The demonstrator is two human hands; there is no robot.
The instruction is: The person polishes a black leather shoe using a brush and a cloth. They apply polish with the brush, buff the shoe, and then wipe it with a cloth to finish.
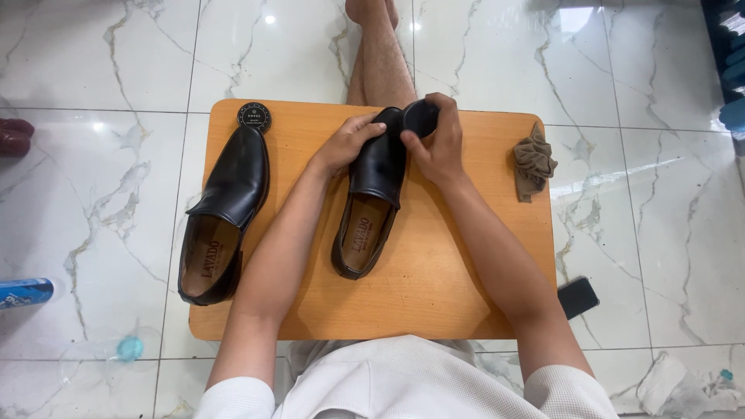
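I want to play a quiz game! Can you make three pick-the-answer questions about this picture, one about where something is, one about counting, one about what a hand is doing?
1. Where is the brown cloth?
A. the board's right edge
B. inside a shoe
C. on the floor

2. How many black shoes lie on the wooden board?
A. one
B. two
C. three

3. The right hand is
A. empty
B. flat on the board
C. holding a dark round thing

Answers: 1 A, it lies crumpled there. 2 B, the left shoe and the middle shoe. 3 C, pressed at the toe, while the left hand steadies that shoe.
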